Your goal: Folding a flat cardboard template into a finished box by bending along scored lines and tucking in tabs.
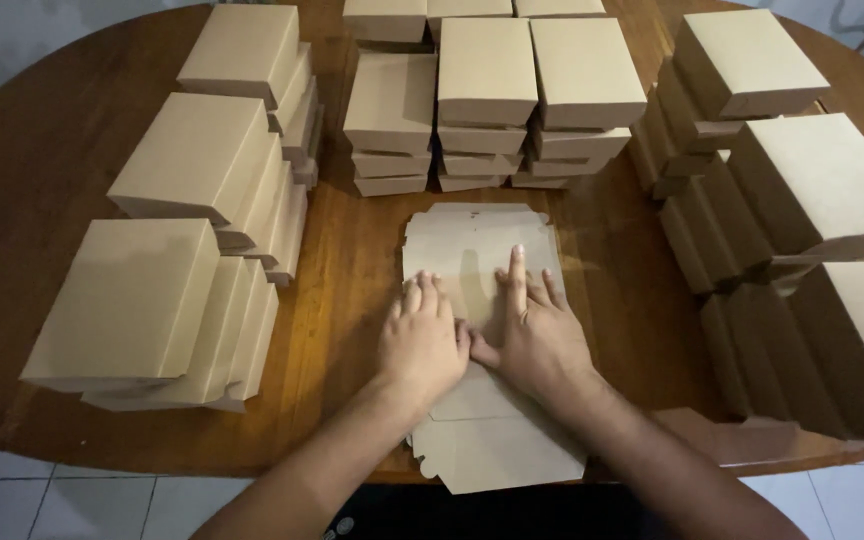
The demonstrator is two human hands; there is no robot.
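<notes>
Table (pixel 22 180) of dark brown wood, rounded, filling nearly the whole view, near edge curving over pale floor tiles (pixel 42 500). Ringed on three sides by stacks of folded kraft-brown cardboard boxes: left stacks (pixel 167 270) leaning in an overlapping row, far stacks (pixel 487 95) upright in neat columns, right stacks (pixel 792 220) tilted and sliding toward the near right edge. Flat in the open middle, a die-cut cardboard box blank (pixel 472 245) (same brown as the finished boxes), unfolded, scalloped tabs along its far and near ends, near end hanging slightly past the table edge. Pressed onto that blank, side by side and touching at the thumbs: left hand (pixel 422 345) palm down, fingers together and slightly curled; right hand (pixel 537 340) palm down, fingers spread, index finger stretched straight toward the far side. Gripping nothing, both laid flat on the sheet.
</notes>
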